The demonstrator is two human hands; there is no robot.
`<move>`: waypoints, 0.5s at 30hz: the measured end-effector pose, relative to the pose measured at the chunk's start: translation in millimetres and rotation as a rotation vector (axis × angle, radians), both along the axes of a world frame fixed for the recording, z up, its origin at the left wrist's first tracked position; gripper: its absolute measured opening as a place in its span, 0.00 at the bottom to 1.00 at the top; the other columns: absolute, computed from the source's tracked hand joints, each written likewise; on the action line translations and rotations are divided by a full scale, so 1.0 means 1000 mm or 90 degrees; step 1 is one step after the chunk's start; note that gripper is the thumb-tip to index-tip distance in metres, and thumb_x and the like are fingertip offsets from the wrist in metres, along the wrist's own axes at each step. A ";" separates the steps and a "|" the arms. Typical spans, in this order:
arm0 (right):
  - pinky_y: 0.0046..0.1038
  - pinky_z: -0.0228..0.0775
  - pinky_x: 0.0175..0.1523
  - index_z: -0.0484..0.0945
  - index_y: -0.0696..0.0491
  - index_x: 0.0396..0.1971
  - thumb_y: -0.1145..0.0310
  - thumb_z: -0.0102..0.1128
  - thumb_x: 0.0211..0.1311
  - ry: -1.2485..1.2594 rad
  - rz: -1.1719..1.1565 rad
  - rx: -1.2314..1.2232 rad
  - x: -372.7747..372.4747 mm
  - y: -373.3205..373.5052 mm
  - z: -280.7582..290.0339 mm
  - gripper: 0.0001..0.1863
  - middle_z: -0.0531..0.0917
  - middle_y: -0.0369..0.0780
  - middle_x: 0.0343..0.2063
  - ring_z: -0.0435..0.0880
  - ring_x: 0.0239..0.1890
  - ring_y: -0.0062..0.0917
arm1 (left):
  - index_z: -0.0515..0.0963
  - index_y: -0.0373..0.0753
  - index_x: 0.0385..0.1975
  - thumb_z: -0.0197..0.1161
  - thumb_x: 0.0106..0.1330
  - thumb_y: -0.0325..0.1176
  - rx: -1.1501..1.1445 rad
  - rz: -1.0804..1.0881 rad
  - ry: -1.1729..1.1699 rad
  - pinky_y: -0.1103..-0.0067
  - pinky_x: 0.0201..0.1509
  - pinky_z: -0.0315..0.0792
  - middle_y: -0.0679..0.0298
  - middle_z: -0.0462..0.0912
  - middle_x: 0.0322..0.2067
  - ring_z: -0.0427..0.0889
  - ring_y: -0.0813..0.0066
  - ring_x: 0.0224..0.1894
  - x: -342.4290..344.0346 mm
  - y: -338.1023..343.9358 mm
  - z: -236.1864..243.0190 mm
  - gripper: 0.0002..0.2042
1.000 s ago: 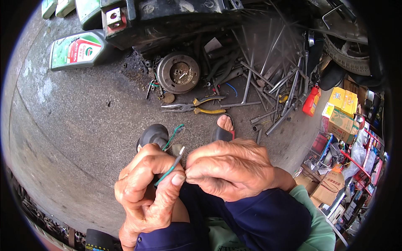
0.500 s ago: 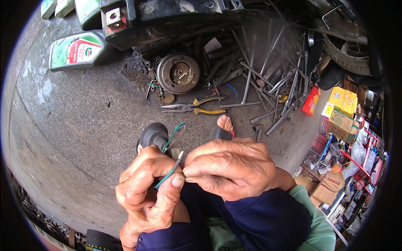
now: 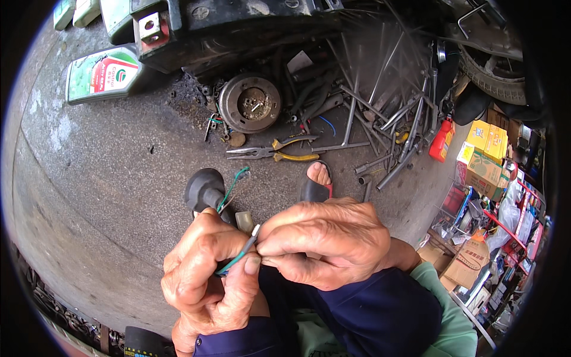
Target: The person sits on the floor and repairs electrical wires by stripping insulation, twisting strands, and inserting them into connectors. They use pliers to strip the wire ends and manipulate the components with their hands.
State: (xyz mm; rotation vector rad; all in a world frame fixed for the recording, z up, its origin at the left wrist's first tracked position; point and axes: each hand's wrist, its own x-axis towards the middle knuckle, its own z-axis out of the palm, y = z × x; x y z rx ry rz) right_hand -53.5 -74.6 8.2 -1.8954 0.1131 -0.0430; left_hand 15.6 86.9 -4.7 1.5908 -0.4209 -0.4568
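Observation:
My left hand (image 3: 211, 271) is closed, pinching a green wire (image 3: 238, 260) between thumb and forefinger. The wire has a grey section and a white tip that points up and away from me. My right hand (image 3: 327, 241) is closed too, its thumb and fingertips pressed together against the left fingertips beside the wire. Whatever thin piece it grips is hidden. Just beyond the left hand shows a black flared rubber piece (image 3: 204, 189), with thin green leads (image 3: 234, 183) next to it. A pale translucent connector (image 3: 244, 221) shows between the hands; what holds it is hidden.
Yellow-handled pliers (image 3: 273, 152) lie on the floor ahead, below a round metal drum (image 3: 250, 103). Metal rods and tubular wrenches (image 3: 392, 125) are heaped at the right. A green and white oil bottle (image 3: 107, 74) lies far left. Boxes (image 3: 485, 172) stand at the right.
The black rubber piece, green leads and pale connector have shifted slightly left in view. Both hands keep their pinch, with only a small shift of the wire.

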 end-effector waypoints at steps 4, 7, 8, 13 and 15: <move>0.31 0.46 0.72 0.83 0.53 0.31 0.70 0.69 0.55 0.003 0.000 0.001 0.000 0.001 -0.001 0.06 0.86 0.38 0.28 0.86 0.27 0.21 | 0.76 0.29 0.21 0.65 0.47 0.24 -0.021 -0.007 0.008 0.76 0.26 0.65 0.57 0.76 0.20 0.73 0.68 0.20 0.001 0.001 -0.004 0.06; 0.29 0.51 0.70 0.83 0.53 0.32 0.70 0.69 0.55 0.006 0.015 0.003 0.002 0.002 0.001 0.06 0.86 0.38 0.29 0.86 0.27 0.22 | 0.76 0.29 0.21 0.66 0.47 0.24 -0.016 -0.003 0.019 0.76 0.27 0.65 0.57 0.76 0.19 0.73 0.69 0.20 0.002 0.004 -0.002 0.06; 0.27 0.56 0.67 0.83 0.53 0.32 0.70 0.69 0.55 0.010 0.024 -0.006 0.004 0.001 0.003 0.06 0.86 0.39 0.29 0.86 0.26 0.22 | 0.76 0.29 0.21 0.66 0.47 0.24 -0.014 0.000 0.026 0.75 0.27 0.65 0.57 0.76 0.19 0.73 0.69 0.20 0.002 0.004 -0.002 0.06; 0.20 0.74 0.47 0.83 0.53 0.32 0.70 0.70 0.53 0.017 0.035 -0.015 0.006 0.002 0.004 0.07 0.86 0.39 0.29 0.85 0.24 0.23 | 0.76 0.28 0.21 0.67 0.47 0.24 -0.031 0.014 0.035 0.76 0.27 0.65 0.57 0.76 0.19 0.73 0.69 0.20 0.000 0.005 -0.003 0.07; 0.18 0.75 0.40 0.83 0.53 0.32 0.71 0.70 0.52 0.004 0.037 -0.035 0.008 0.001 0.004 0.07 0.86 0.39 0.29 0.85 0.23 0.23 | 0.76 0.28 0.21 0.67 0.47 0.25 -0.030 0.015 0.035 0.76 0.27 0.66 0.57 0.76 0.19 0.73 0.69 0.19 0.001 0.005 -0.002 0.07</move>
